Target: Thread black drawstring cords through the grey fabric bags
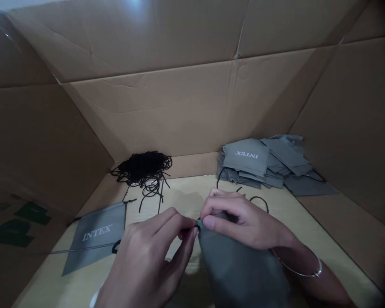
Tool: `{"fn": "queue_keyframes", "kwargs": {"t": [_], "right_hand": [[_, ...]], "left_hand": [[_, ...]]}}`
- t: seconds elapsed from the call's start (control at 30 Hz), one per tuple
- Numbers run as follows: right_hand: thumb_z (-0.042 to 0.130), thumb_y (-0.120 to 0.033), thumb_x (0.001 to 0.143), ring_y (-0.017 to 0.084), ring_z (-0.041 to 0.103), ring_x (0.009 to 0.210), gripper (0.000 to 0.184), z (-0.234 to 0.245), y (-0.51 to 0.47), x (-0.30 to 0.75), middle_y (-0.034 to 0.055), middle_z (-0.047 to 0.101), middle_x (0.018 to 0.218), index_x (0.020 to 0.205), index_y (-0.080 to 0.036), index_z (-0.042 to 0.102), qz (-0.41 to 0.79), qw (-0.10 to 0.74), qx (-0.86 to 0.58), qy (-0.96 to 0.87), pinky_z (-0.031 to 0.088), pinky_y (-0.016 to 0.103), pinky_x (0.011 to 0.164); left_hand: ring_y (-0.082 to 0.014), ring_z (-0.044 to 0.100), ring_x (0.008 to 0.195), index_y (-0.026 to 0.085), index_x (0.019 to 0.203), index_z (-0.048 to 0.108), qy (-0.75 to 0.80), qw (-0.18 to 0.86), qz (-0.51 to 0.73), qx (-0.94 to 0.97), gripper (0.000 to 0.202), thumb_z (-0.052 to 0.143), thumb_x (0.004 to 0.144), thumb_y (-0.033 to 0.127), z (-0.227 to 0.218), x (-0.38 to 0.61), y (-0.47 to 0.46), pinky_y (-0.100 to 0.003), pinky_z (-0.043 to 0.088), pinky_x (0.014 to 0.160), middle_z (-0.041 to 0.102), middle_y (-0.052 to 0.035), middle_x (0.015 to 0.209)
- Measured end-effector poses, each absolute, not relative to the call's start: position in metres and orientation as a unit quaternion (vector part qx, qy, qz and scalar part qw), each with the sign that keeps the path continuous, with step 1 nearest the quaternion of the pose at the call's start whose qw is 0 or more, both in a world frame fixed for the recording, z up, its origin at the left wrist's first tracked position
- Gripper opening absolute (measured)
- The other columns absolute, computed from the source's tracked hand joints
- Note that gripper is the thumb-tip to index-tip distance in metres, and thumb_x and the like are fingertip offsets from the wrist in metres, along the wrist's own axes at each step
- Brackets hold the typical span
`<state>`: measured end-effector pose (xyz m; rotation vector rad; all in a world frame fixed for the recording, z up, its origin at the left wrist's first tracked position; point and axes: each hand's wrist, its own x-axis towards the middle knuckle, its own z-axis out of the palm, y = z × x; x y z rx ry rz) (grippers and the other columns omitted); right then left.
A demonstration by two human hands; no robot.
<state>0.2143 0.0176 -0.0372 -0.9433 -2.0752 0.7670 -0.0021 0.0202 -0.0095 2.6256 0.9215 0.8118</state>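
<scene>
A grey fabric pouch [244, 265] hangs toward me from my right hand [237, 216], whose thumb and fingers are closed on its top corner. At that same corner, my left hand [162, 248] pinches a short bit of black cord [197, 224] between thumb and forefinger. Something small and reddish shows under the left fingertips, too hidden to name. Loops of black cord stick out behind my right hand. To the left of my left hand, another grey pouch [98, 229] lettered INTEX lies flat, with black cord at its top edge.
A tangled heap of black cords [144, 167] lies at the back left. Stacked grey pouches [253, 160] fill the back right, with some cord ends among them. Cardboard walls [167, 102] enclose the pale work surface [186, 190] at the back and both sides.
</scene>
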Motion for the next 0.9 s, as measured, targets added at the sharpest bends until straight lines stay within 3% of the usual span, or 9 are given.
{"fn": "queue_keyframes", "kwargs": {"t": [0.37, 0.67, 0.9], "right_hand": [[0.054, -0.031, 0.096, 0.009, 0.047, 0.066, 0.018, -0.059, 0.051, 0.215, -0.0004, 0.055, 0.077, 0.091, -0.015, 0.060, 0.459, 0.384, -0.241, -0.764, 0.038, 0.021, 0.059], [0.055, -0.028, 0.095, 0.009, 0.046, 0.064, 0.016, -0.059, 0.051, 0.215, -0.0009, 0.052, 0.074, 0.087, -0.015, 0.058, 0.388, 0.397, -0.287, -0.780, 0.037, 0.022, 0.059], [0.054, -0.030, 0.096, 0.009, 0.047, 0.065, 0.016, -0.052, 0.042, 0.211, -0.0030, 0.052, 0.071, 0.089, -0.016, 0.060, 0.358, 0.380, -0.341, -0.781, 0.037, 0.023, 0.061]], "left_hand": [[-0.0102, 0.053, 0.050, 0.022, 0.090, 0.056, 0.357, 0.062, 0.287, 0.887, 0.005, 0.053, 0.094, 0.020, -0.013, -0.005, 0.020, -0.023, 0.038, 0.047, 0.060, 0.0061, 0.065], [-0.0135, 0.062, 0.063, 0.023, 0.103, 0.055, 0.356, 0.040, 0.258, 0.897, 0.007, 0.051, 0.097, 0.023, -0.013, -0.016, 0.023, -0.026, 0.041, 0.054, 0.067, 0.0016, 0.082], [-0.0130, 0.062, 0.066, 0.023, 0.102, 0.054, 0.343, 0.020, 0.270, 0.900, 0.006, 0.053, 0.097, 0.022, -0.015, -0.016, 0.027, -0.026, 0.038, 0.057, 0.067, 0.0028, 0.083]]}}
